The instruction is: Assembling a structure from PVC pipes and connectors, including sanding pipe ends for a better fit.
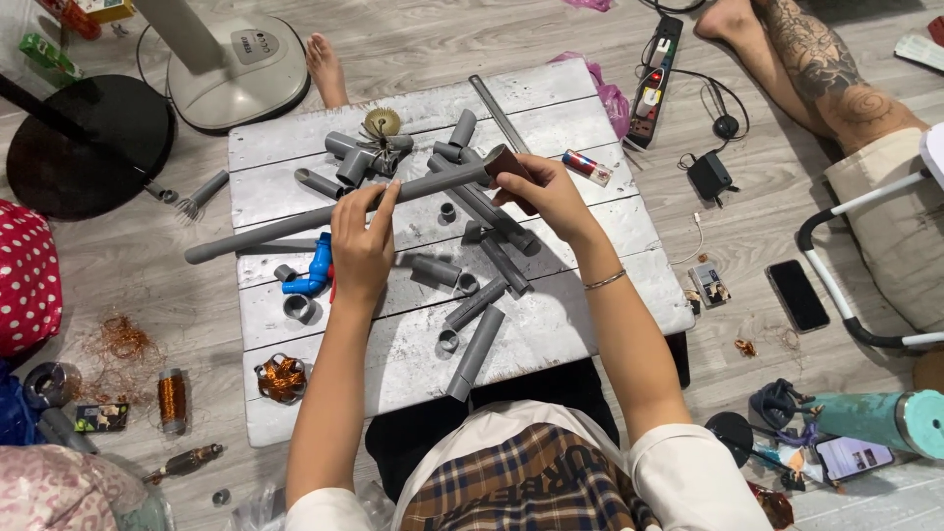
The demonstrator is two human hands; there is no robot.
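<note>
From the head view, the left hand (362, 236) wraps its fingers around the long grey pipe (324, 214), holding it just above the white plank table (551, 324). The right hand (546, 192) pinches a dark reddish-brown pad (506, 162) against the pipe's far end, fingers pressed together on it. Nothing here acts as a container; everything lies loose on the table. One blue elbow fitting (315, 270) lies just left of the left wrist. One tangle of copper wire (282, 379) sits near the table's front left corner. Grey pipe offcuts (477, 349) and small couplings are scattered across the middle, well over a dozen, too overlapped for an exact count. One round brass-coloured wire wheel (383, 122) rests by the far edge.
</note>
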